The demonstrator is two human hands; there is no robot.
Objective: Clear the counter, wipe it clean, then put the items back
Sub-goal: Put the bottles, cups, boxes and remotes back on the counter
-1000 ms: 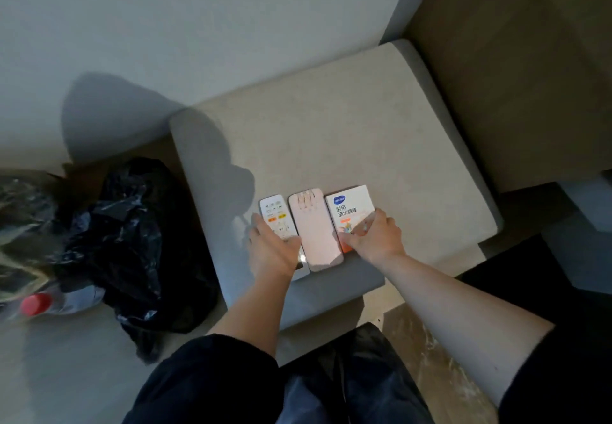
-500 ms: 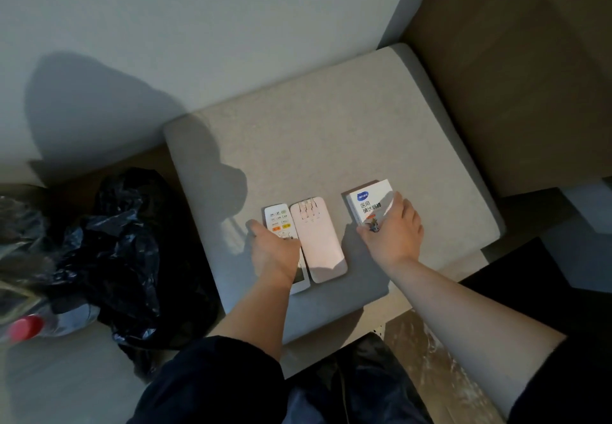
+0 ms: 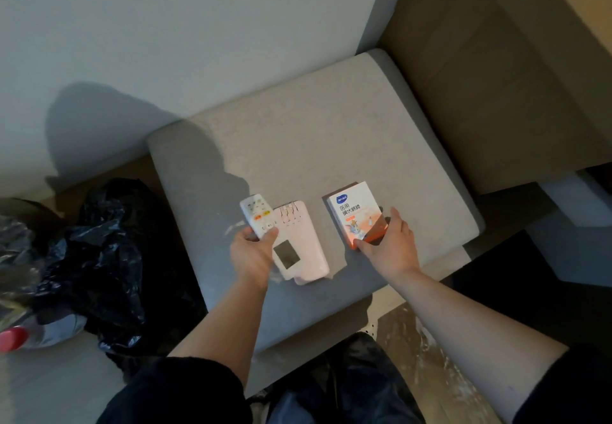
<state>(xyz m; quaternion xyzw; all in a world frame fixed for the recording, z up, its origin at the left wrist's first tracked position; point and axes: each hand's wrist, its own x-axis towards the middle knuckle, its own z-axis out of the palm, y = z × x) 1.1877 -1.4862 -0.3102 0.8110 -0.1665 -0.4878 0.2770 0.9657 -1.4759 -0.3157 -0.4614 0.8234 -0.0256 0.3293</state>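
While gripping the white remote (image 3: 259,216) round its middle with the left hand (image 3: 251,254), thumb pressed on the button face, pinches the near end of the printed box (image 3: 359,213) with the right hand (image 3: 389,245), thumb at the near corner and fingers along the right side. Holds both over the near half of the grey counter (image 3: 331,119); cannot tell whether either is clear of the surface. Leaves the pink slab-shaped device (image 3: 304,248) lying flat between the two hands, apart from the box, with the remote crossing its left edge. Points the remote's long axis away and to the left, and the pink device's almost straight away from the body. Places the pink device nearer the left hand, judging by this layout, yet offers no free hand for it. Probably calls for setting one item down or aside before reaching for the third. Shows no cloth anywhere, so gives no sure sign of clearing or returning. Risks dragging the pink device along by sliding the remote instead of lifting it.
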